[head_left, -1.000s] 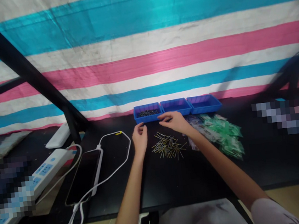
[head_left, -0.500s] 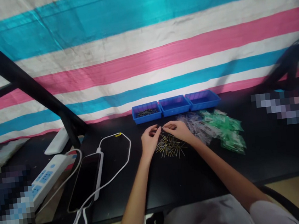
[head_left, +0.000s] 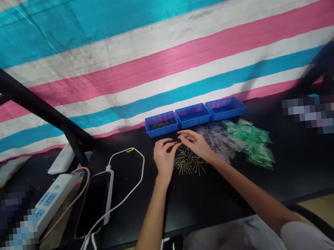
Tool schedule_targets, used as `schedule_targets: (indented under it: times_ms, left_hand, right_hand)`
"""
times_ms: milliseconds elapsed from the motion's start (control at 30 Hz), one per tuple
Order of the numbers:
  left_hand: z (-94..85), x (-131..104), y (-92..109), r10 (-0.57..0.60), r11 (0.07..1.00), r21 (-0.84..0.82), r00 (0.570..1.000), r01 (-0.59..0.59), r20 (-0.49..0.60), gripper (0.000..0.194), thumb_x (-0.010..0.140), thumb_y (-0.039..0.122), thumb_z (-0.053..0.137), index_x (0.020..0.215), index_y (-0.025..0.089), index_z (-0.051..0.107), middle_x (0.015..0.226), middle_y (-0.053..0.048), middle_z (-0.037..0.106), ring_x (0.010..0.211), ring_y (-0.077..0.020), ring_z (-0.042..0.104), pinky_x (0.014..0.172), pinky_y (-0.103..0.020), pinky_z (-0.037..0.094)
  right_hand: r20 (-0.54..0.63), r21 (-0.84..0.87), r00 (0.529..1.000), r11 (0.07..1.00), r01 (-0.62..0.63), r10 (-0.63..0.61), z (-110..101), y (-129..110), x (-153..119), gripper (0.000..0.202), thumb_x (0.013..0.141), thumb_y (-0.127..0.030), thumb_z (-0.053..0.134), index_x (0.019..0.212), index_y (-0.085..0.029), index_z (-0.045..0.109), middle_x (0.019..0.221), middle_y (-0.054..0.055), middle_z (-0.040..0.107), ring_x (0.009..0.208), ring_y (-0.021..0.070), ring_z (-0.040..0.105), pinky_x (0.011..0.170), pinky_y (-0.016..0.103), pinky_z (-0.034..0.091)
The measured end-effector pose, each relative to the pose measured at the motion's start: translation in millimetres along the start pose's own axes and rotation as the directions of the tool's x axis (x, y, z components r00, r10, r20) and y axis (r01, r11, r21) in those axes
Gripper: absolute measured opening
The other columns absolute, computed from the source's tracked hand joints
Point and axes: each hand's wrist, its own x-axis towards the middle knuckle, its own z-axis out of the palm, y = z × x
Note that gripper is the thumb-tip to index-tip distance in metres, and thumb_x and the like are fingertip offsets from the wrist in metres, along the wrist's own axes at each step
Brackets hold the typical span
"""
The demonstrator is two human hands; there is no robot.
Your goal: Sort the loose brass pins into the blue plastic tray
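Observation:
Thin metal pins, gold and silver in colour, lie in a loose pile [head_left: 190,163] on the black table. Above the pile's back left edge, my left hand [head_left: 165,157] is closed in a pinch on something too small to make out. My right hand [head_left: 195,144] is close beside it, thumb and fingers bent toward the left fingertips; what lies between its fingers, if anything, cannot be made out. Behind my hands stands a blue tray [head_left: 162,132] with dark pins in it. Right of my right hand lie clear bags [head_left: 221,145] and green bags [head_left: 254,143].
Two more blue trays [head_left: 194,119] stand in the same row. On the left are a phone [head_left: 93,202], a looped white cable [head_left: 143,171], a white power strip [head_left: 53,196] and black frame bars [head_left: 29,95]. A striped sheet [head_left: 161,70] hangs behind the table.
My hands have shifted slightly apart at the fingertips, and the right fingers have lifted and straightened a little. The camera view has moved slightly.

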Motion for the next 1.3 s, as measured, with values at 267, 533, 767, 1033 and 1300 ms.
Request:
schedule_targets:
  times_ms: [267,533,767,1033,1300]
  left_hand:
    - [2.3,-0.7,0.2,0.071,0.995,0.07,0.997,-0.072,0.016,0.011,0.071,0.031,0.064,0.073,0.021,0.068,0.085,-0.004,0.065,0.086,-0.0179,0.055,0.079,-0.034,0.044]
    - [0.1,5.5,1.2,-0.18,0.914,-0.367,0.983,0.175,0.019,0.019,0.072,0.034,0.062,0.076,0.016,0.066,0.09,-0.007,0.065,0.088,-0.0177,0.059,0.072,-0.029,0.045]
    - [-0.6,3.8,6.1,-0.115,0.962,-0.239,0.989,0.133,0.089,0.017,0.069,0.035,0.063,0.075,0.02,0.069,0.087,-0.005,0.064,0.084,-0.0172,0.059,0.066,-0.027,0.043]
    - [-9.1,10.3,-2.9,-0.273,0.941,-0.23,0.958,0.247,-0.089,0.027,0.079,0.037,0.052,0.094,0.018,0.063,0.093,-0.007,0.064,0.083,-0.0155,0.058,0.068,-0.024,0.043]
    - [-9.8,11.0,-8.8,-0.346,0.92,-0.223,0.935,0.323,-0.075,0.025,0.077,0.032,0.053,0.094,0.016,0.061,0.082,-0.005,0.062,0.072,-0.0134,0.056,0.067,-0.024,0.044]
  right_hand:
    - [-0.099,-0.136,0.993,0.989,0.052,-0.066,-2.5,6.7,0.4,0.019,0.069,-0.037,0.063,0.074,-0.018,0.067,0.081,0.006,0.066,0.075,0.0177,0.061,0.058,0.026,0.046]
    - [0.12,0.091,0.982,0.983,-0.158,0.147,-1.0,-4.0,-1.8,0.024,0.069,-0.038,0.062,0.078,-0.015,0.065,0.076,0.003,0.066,0.072,0.0142,0.06,0.069,0.027,0.046]
    - [-0.032,0.15,0.978,0.969,-0.198,0.205,-0.3,2.6,1.1,0.032,0.067,-0.044,0.063,0.081,-0.016,0.064,0.071,0.003,0.064,0.063,0.0126,0.057,0.06,0.026,0.046]
    - [0.015,0.077,0.989,0.986,-0.145,0.144,0.8,-4.2,32.3,0.03,0.066,-0.038,0.065,0.086,-0.015,0.066,0.081,0.009,0.068,0.071,0.0167,0.062,0.069,0.032,0.05]
    - [0.174,-0.364,0.984,0.927,0.092,-0.029,-4.9,-9.0,41.9,0.033,0.063,-0.033,0.068,0.093,-0.02,0.067,0.095,0.007,0.067,0.076,0.0177,0.062,0.069,0.03,0.049]
